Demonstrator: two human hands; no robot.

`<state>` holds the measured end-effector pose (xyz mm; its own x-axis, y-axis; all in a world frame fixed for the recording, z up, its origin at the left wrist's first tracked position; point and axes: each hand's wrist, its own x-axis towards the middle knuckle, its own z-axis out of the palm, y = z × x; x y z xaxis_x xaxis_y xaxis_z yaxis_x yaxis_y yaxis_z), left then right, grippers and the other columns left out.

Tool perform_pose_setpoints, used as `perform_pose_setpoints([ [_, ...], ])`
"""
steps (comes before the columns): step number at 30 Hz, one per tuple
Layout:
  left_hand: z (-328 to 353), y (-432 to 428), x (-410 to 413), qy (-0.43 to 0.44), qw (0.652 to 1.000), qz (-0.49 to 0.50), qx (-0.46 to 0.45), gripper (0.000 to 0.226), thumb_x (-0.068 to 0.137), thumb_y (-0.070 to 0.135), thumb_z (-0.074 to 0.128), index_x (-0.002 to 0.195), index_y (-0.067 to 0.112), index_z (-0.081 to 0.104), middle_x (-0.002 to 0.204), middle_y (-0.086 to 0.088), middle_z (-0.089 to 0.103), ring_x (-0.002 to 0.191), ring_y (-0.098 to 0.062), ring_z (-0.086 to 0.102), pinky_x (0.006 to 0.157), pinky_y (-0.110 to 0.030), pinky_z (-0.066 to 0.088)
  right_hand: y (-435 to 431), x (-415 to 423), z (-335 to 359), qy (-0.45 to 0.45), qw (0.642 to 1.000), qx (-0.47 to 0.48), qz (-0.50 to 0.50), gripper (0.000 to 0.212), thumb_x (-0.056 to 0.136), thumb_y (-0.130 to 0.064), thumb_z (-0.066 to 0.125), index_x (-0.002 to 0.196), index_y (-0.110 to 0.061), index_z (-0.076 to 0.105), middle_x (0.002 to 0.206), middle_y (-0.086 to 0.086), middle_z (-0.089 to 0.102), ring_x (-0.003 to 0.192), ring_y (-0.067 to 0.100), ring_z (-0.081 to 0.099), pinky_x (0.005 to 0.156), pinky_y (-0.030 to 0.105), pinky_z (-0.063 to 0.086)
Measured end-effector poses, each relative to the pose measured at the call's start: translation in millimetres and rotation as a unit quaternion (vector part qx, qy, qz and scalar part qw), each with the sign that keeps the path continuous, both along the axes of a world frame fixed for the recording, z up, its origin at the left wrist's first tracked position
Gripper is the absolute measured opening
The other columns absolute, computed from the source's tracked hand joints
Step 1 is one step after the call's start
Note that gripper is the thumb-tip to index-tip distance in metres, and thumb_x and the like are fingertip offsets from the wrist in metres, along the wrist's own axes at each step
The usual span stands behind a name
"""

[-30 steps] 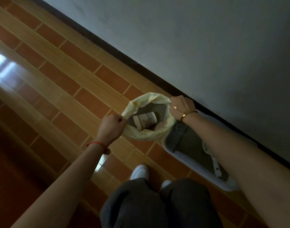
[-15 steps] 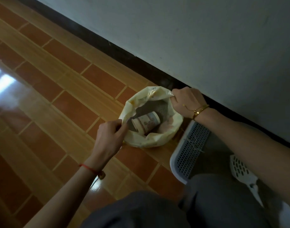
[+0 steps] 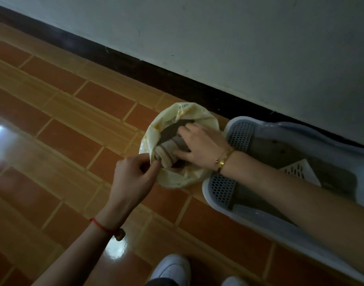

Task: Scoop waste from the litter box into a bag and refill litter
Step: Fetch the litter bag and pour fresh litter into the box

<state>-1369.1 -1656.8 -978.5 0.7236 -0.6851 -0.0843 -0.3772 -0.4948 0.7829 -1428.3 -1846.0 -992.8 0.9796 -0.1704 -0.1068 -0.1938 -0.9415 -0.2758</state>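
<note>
A pale yellow plastic bag (image 3: 174,115) stands open on the tiled floor beside the wall. Inside it lies dark litter (image 3: 169,132) and a paper cup (image 3: 166,151) on its side. My left hand (image 3: 133,176) pinches the bag's near rim. My right hand (image 3: 199,146) reaches into the bag, fingers wrapped over the cup. To the right sits the white litter box (image 3: 218,203) with a perforated grey step at its end and grey litter inside. A white slotted scoop (image 3: 298,170) lies in the litter, partly behind my right forearm.
A grey wall with a dark skirting board (image 3: 135,65) runs diagonally behind the bag and box. Glossy orange-brown floor tiles (image 3: 63,131) spread to the left. My white shoes (image 3: 172,269) show at the bottom edge.
My right hand let go of the bag's far rim and went down inside onto the cup. My left hand kept its pinch on the near rim. The view shifted, showing more of the litter box.
</note>
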Motion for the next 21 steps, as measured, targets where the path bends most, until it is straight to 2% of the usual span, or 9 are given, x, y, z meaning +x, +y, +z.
perform_pose_setpoints([
  [2, -3, 1, -3, -0.002, 1.0, 0.007, 0.003, 0.021, 0.094, 0.026, 0.057, 0.08, 0.018, 0.071, 0.055, -0.002, 0.065, 0.041, -0.012, 0.054, 0.037, -0.014, 0.035, 11, 9, -13, 0.092, 0.995, -0.006, -0.023, 0.079, 0.077, -0.062, 0.06, 0.134, -0.013, 0.035, 0.129, 0.011, 0.046, 0.118, 0.027, 0.046, 0.097, 0.041, 0.044],
  [4, -7, 3, -5, -0.009, 1.0, 0.003, 0.016, 0.023, 0.094, 0.024, 0.058, 0.077, 0.015, 0.071, 0.054, -0.002, 0.063, 0.04, -0.011, 0.051, 0.038, -0.014, 0.034, 17, 16, -24, 0.143, 0.987, 0.027, -0.066, 0.094, 0.072, -0.068, 0.063, 0.138, -0.011, 0.029, 0.132, 0.015, 0.042, 0.12, 0.031, 0.044, 0.099, 0.043, 0.041],
  [7, -14, 4, -8, -0.011, 1.0, -0.009, 0.021, 0.029, 0.093, 0.031, 0.058, 0.076, 0.011, 0.071, 0.056, -0.009, 0.063, 0.043, -0.022, 0.051, 0.04, -0.025, 0.035, 23, 25, -36, 0.175, 0.976, 0.065, -0.109, 0.098, 0.068, -0.068, 0.067, 0.137, -0.008, 0.029, 0.134, 0.016, 0.04, 0.121, 0.033, 0.044, 0.099, 0.044, 0.042],
  [10, -19, 5, -10, -0.008, 1.0, -0.01, 0.013, 0.045, 0.088, 0.048, 0.051, 0.076, 0.01, 0.07, 0.058, -0.011, 0.063, 0.047, -0.029, 0.053, 0.042, -0.038, 0.04, 28, 28, -43, 0.185, 0.973, 0.056, -0.127, 0.1, 0.067, -0.066, 0.069, 0.136, -0.005, 0.029, 0.134, 0.016, 0.039, 0.122, 0.032, 0.044, 0.098, 0.044, 0.043],
  [15, -25, 5, -12, -0.005, 1.0, -0.014, 0.007, 0.058, 0.083, 0.06, 0.046, 0.077, 0.007, 0.07, 0.057, -0.011, 0.062, 0.047, -0.03, 0.053, 0.042, -0.041, 0.04, 31, 25, -41, 0.156, 0.969, 0.075, -0.176, 0.104, 0.065, -0.059, 0.075, 0.138, -0.003, 0.026, 0.134, 0.016, 0.036, 0.123, 0.031, 0.042, 0.097, 0.041, 0.042],
  [17, -27, 4, -11, -0.001, 1.0, -0.013, 0.008, 0.058, 0.082, 0.059, 0.045, 0.079, 0.006, 0.07, 0.059, -0.012, 0.064, 0.048, -0.032, 0.055, 0.043, -0.043, 0.042, 29, 24, -37, 0.114, 0.98, 0.009, -0.163, 0.108, 0.061, -0.057, 0.078, 0.138, -0.001, 0.026, 0.135, 0.017, 0.036, 0.123, 0.031, 0.041, 0.1, 0.04, 0.042],
  [19, -30, 4, -10, -0.006, 1.0, -0.004, 0.006, 0.057, 0.083, 0.055, 0.045, 0.08, 0.003, 0.069, 0.061, -0.015, 0.064, 0.049, -0.034, 0.055, 0.043, -0.045, 0.043, 26, 24, -38, 0.08, 0.987, -0.093, -0.102, 0.105, 0.063, -0.053, 0.078, 0.139, -0.002, 0.027, 0.137, 0.017, 0.037, 0.124, 0.031, 0.04, 0.104, 0.039, 0.039],
  [21, -32, 4, -12, -0.008, 1.0, 0.002, -0.002, 0.053, 0.085, 0.049, 0.045, 0.079, 0.002, 0.069, 0.059, -0.015, 0.064, 0.047, -0.032, 0.054, 0.043, -0.044, 0.043, 24, 24, -42, 0.091, 0.98, -0.175, -0.04, 0.1, 0.068, -0.047, 0.077, 0.141, -0.004, 0.024, 0.141, 0.017, 0.035, 0.128, 0.031, 0.038, 0.108, 0.04, 0.034],
])
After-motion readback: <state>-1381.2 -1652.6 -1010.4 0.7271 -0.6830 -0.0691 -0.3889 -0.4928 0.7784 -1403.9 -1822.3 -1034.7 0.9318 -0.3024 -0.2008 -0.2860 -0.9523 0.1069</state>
